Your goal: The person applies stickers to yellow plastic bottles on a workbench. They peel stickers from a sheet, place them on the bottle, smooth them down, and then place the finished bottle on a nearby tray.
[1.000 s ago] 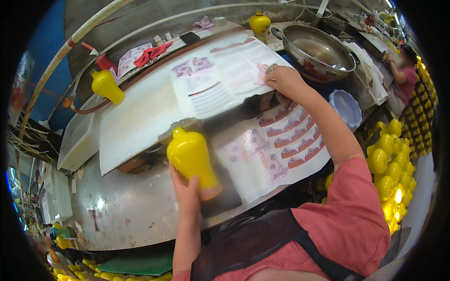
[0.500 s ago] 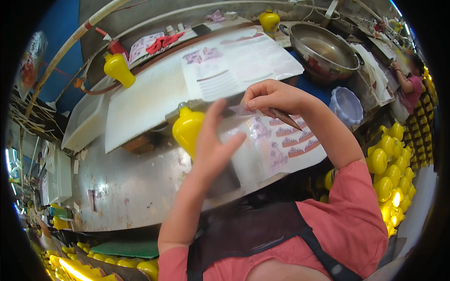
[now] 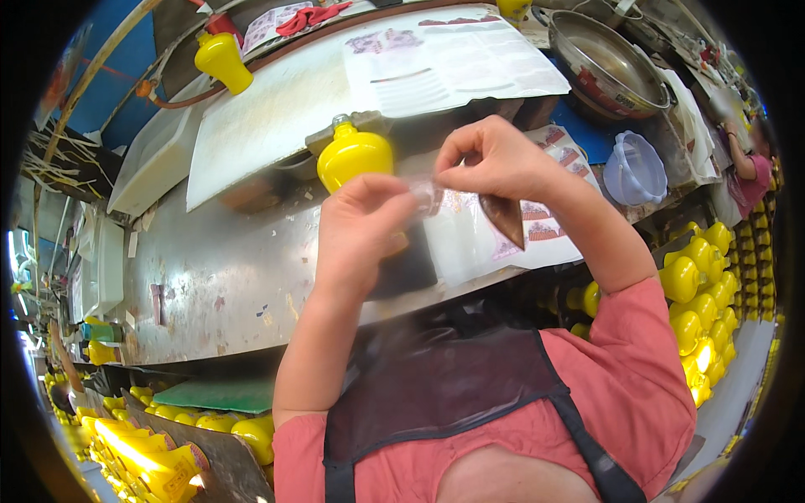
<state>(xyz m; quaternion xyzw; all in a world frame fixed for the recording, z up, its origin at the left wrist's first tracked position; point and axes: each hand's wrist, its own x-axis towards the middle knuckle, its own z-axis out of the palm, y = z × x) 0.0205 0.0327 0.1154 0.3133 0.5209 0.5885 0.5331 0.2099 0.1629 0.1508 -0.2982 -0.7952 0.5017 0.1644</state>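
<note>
My left hand (image 3: pixel 356 230) and my right hand (image 3: pixel 490 159) meet over the workbench, fingers pinched on a small translucent printed decal (image 3: pixel 428 198) stretched between them. A brown pointed tool, like a flat scraper (image 3: pixel 505 223), hangs below my right palm, tucked in the curled fingers. Just behind my left hand a glossy yellow vase (image 3: pixel 354 158) is mounted on a metal holder, narrow end away from me. Under my right forearm lies a sheet of printed decals (image 3: pixel 545 228) with brown and pink motifs, partly hidden.
A white board (image 3: pixel 268 126) with a printed sheet (image 3: pixel 453 63) spans the bench behind the vase. Another yellow vase (image 3: pixel 223 63) stands far left. A large metal pan (image 3: pixel 608 71) and a pale blue basket (image 3: pixel 635 172) are at right. Yellow vases (image 3: pixel 700 285) crowd the right side.
My left hand, open and blurred before, has closed on the decal beside my right hand. The view has shifted, and the brown tool now points more steeply down.
</note>
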